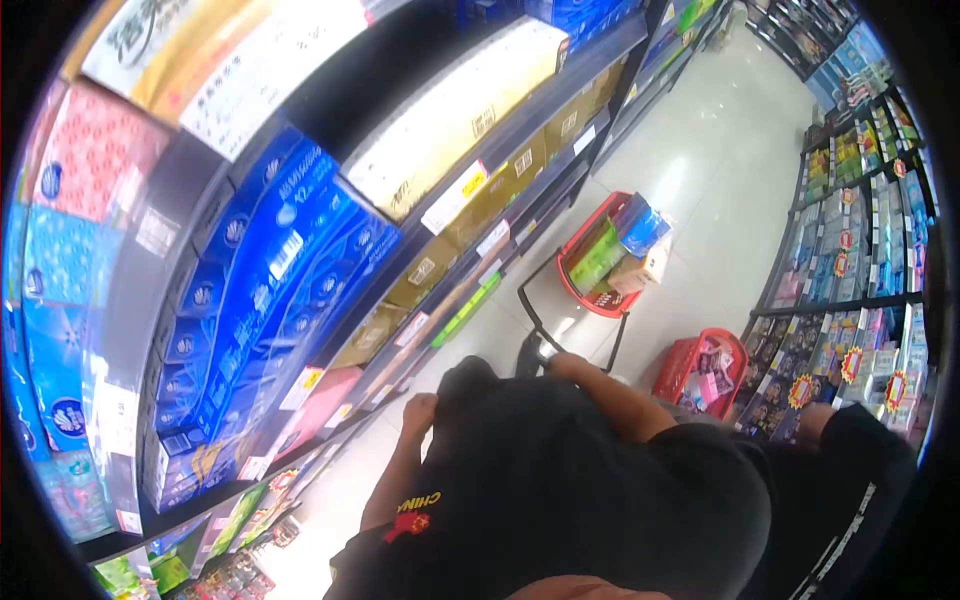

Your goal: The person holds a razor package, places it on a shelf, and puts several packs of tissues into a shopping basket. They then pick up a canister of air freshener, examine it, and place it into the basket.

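My right hand (567, 367) reaches down ahead of my black shirt, with its fingers closed around the black pull handle (535, 318) of a red shopping basket (605, 306). In that basket lie a green pack (597, 257), a blue pack (642, 232) and a pale carton (640, 268). My left hand (420, 410) is curled beside the shirt at the left, close to the shelf. Whatever it may hold is hidden.
At left, a tall shelf carries blue tissue packs (270, 280) and a long cream carton (470, 110). A second red basket (700, 370) stands right. Another person's black sleeve (860, 450) is at lower right, before the shelves (840, 260). Glossy floor (725, 130) runs between.
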`<state>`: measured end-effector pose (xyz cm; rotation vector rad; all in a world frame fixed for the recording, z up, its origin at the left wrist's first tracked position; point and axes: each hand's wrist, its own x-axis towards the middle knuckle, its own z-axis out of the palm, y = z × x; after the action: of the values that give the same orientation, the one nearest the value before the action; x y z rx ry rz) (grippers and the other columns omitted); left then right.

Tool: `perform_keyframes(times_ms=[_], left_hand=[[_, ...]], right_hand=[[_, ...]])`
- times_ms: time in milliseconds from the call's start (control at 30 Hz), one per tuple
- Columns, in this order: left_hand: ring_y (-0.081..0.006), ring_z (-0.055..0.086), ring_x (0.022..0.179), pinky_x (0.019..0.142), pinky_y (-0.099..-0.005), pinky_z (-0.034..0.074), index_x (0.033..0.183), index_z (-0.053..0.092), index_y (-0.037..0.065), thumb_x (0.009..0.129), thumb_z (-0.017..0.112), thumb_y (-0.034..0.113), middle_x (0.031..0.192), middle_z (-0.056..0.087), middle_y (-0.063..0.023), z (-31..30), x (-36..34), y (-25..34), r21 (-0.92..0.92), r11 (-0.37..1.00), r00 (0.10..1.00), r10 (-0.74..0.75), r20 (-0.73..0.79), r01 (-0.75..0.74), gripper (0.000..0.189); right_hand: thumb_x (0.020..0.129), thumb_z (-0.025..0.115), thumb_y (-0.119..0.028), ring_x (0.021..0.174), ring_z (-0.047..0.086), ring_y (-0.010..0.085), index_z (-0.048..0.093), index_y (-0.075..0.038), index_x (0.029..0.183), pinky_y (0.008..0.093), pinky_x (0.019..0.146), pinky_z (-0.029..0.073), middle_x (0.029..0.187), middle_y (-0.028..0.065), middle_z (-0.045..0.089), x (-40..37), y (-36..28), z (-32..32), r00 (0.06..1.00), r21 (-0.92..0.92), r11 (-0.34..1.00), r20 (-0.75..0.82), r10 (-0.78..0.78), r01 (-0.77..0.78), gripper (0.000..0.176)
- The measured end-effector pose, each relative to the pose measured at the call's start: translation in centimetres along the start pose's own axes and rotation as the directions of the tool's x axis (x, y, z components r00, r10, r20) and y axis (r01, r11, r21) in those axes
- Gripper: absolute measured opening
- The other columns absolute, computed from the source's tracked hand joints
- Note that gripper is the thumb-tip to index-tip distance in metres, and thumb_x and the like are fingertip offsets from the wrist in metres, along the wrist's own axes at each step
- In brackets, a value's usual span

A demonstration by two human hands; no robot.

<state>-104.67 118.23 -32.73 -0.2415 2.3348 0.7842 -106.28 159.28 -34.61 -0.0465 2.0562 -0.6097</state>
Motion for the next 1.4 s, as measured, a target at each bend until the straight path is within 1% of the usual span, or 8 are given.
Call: perform_keyframes(times_ms=[267,300,367,800,1067,1233,1333,1400], left_hand=[[-0.0276,0.067,0.074,0.065,-0.0382,0.052,0.092,0.071,0.002,0.087,0.055,0.035,0.095,0.068,-0.0177,-0.4,4.7,2.3,-0.042,0.996,0.994,0.087,0.064,-0.084,0.038],[-0.0283,0.067,0.077,0.069,-0.0388,0.051,0.092,0.070,0.001,0.086,0.055,0.034,0.095,0.068,-0.0160,-1.7,4.8,4.6,-0.002,0.998,0.982,-0.057,0.179,0.058,0.037],[-0.0302,0.067,0.081,0.073,-0.0421,0.049,0.090,0.069,0.001,0.085,0.055,0.035,0.090,0.069,-0.0156,-1.2,6.9,4.9,0.020,0.998,0.996,0.061,0.070,-0.063,0.038],[-0.0296,0.061,0.055,0.057,-0.0440,0.046,0.069,0.060,-0.001,0.084,0.050,0.034,0.062,0.061,-0.0167,-2.1,14.0,12.1,0.000,0.960,0.956,0.278,0.095,-0.279,0.039],[-0.0213,0.064,0.057,0.049,-0.0360,0.051,0.081,0.064,0.000,0.084,0.060,0.030,0.070,0.065,-0.0113,1.2,17.2,19.2,-0.178,0.950,0.966,-0.244,0.086,0.255,0.030],[-0.0179,0.063,0.060,0.052,-0.0339,0.051,0.091,0.067,0.001,0.086,0.062,0.029,0.074,0.065,-0.0091,7.0,22.1,27.3,-0.066,0.965,0.943,0.260,0.207,-0.252,0.029],[-0.0177,0.064,0.063,0.057,-0.0335,0.052,0.097,0.069,0.001,0.087,0.062,0.031,0.076,0.067,-0.0093,10.3,23.4,35.1,-0.062,0.974,0.953,0.226,0.203,-0.218,0.032],[-0.0189,0.066,0.067,0.063,-0.0334,0.052,0.098,0.069,0.002,0.088,0.062,0.034,0.079,0.068,-0.0102,13.2,25.7,37.4,-0.070,0.897,0.887,0.441,0.137,-0.436,0.034]], right_hand=[[0.080,0.059,-0.036,0.097,0.066,0.0353,0.071,-0.005,0.099,0.0451,0.085,0.051,0.102,0.0194,0.069,-0.2,3.5,-3.6,0.999,-0.008,1.000,-0.045,0.008,-0.008,0.038],[0.081,0.058,-0.035,0.097,0.066,0.0355,0.071,-0.005,0.098,0.0451,0.085,0.051,0.102,0.0194,0.069,-0.5,3.9,-4.4,0.997,-0.028,1.000,-0.071,-0.002,0.000,0.037],[0.083,0.054,-0.031,0.098,0.065,0.0363,0.070,-0.004,0.095,0.0452,0.086,0.051,0.102,0.0194,0.069,-0.5,4.4,-6.2,0.992,-0.113,0.992,-0.108,-0.063,0.051,0.034],[0.087,0.053,-0.036,0.105,0.064,0.0349,0.069,-0.010,0.105,0.0443,0.089,0.051,0.110,0.0165,0.068,-3.3,5.8,-13.8,0.918,0.192,0.954,-0.281,0.279,-0.231,0.035],[0.084,0.056,-0.032,0.110,0.062,0.0348,0.068,-0.010,0.111,0.0434,0.092,0.049,0.116,0.0173,0.066,0.4,14.9,-19.4,0.972,0.172,0.970,-0.132,0.196,-0.172,0.037],[0.085,0.052,-0.031,0.109,0.062,0.0347,0.068,-0.011,0.112,0.0446,0.090,0.049,0.115,0.0170,0.066,1.9,21.7,-22.6,0.980,0.200,0.971,-0.124,0.156,-0.129,0.037],[0.085,0.053,-0.029,0.105,0.064,0.0345,0.068,-0.011,0.110,0.0457,0.087,0.050,0.112,0.0159,0.067,1.7,25.6,-24.6,0.980,0.136,0.985,-0.154,0.125,-0.104,0.034],[0.084,0.054,-0.031,0.103,0.064,0.0346,0.068,-0.012,0.109,0.0461,0.085,0.051,0.110,0.0154,0.068,1.8,28.0,-25.4,0.980,0.077,0.994,-0.178,0.093,-0.080,0.034]])
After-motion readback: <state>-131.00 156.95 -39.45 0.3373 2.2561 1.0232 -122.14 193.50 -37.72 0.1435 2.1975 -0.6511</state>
